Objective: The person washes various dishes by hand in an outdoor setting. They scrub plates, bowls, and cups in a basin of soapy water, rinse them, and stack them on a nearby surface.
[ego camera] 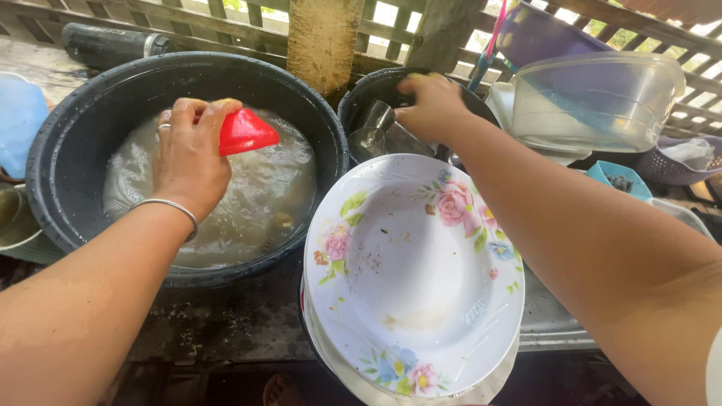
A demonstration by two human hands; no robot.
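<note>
Your left hand is clenched on a red lid over the soapy water in the big black tub; wet fingers could let it slip in, I'd say. Your right hand reaches into the smaller tub right of that; whether it's gripping anything I cannot tell. Watch your forearm over the flowered plate stack near the big tub — a nudge could tip it.
</note>
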